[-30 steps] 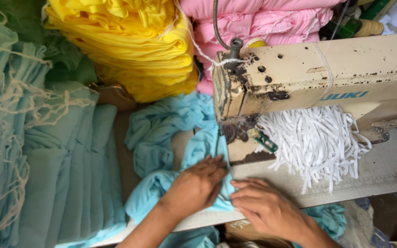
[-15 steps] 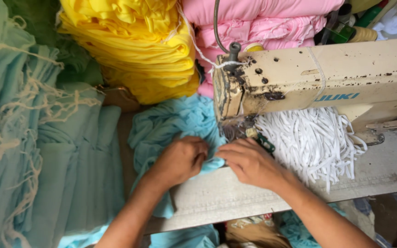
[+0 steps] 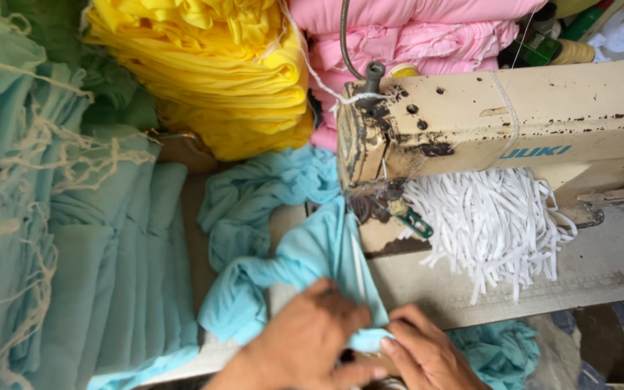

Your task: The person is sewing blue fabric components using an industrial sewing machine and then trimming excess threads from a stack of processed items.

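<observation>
Two hands at bottom centre of frame, both on the light blue cloth (image 3: 312, 253). Far left: stacked teal fabric (image 3: 52, 253) with loose pale threads, filling the left side. Upper left-centre: yellow pile (image 3: 218, 65). Left hand (image 3: 312, 343) lies on the near end of the cloth, fingers curled down, pressing and pinching it. Right hand (image 3: 424, 354) just beside it, fingertips touching the same cloth edge, pinching it; the two hands nearly meet. Cloth runs from the hands up toward the needle area under the sewing machine (image 3: 500, 123), with more bunched to the upper left of the hands. A white strip (image 3: 357, 263) lies along the cloth. Pink pile (image 3: 413, 36) top centre behind the machine. White elastic strips (image 3: 485, 224) heaped right of centre on the worn grey table (image 3: 586, 267).
</observation>
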